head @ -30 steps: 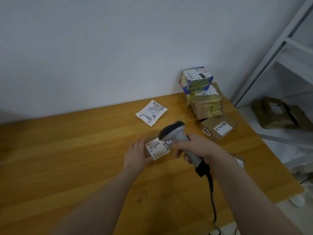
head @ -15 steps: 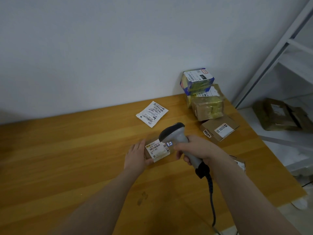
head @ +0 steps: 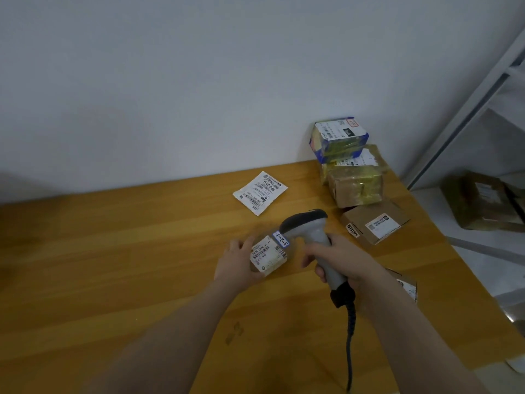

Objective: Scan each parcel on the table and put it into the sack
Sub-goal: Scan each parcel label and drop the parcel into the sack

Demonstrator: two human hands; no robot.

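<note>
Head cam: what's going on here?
A person is scanning parcels at a wooden table. The right hand grips a corded scanner, its head aimed down at the label of a small parcel that the left hand holds on the table. Waiting further back are a white packet, a blue-wrapped parcel stacked on a taped box, and a flat cardboard box. No sack is in view.

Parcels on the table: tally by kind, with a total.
Brown boxes: 4 (held box, taped box, flat box, half-hidden box)
Blue-and-yellow box: 1
White pouch: 1
Total: 6
</note>
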